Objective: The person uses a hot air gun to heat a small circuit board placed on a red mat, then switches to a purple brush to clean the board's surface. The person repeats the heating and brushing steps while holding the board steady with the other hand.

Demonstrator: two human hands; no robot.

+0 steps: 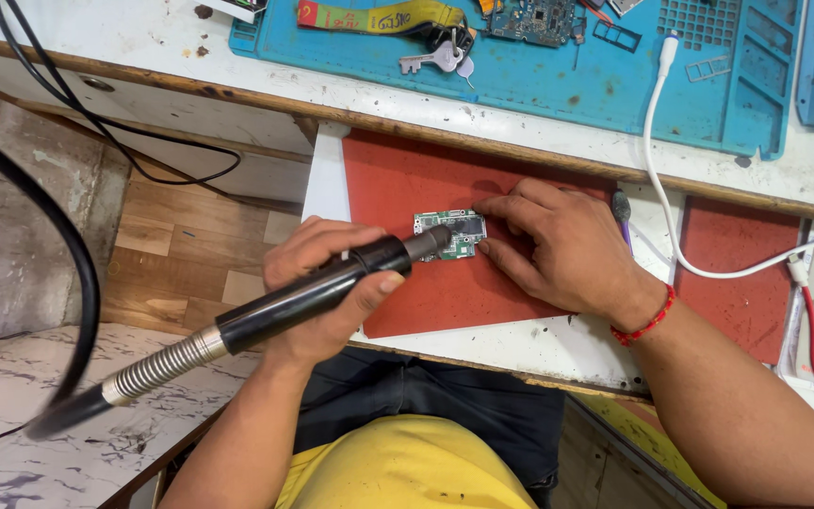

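- Left hand [327, 283] grips a black hot-air wand [313, 294], nozzle over the board [451, 234].
- Right hand [558, 247], fingers bent, pins the board on the red mat [407, 179] near the surface's front edge.

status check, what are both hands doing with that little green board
Left hand wrapped around black hot-air handpiece, nozzle over small green circuit board. Right hand fingertips pin board on red mat. Nothing blocking.
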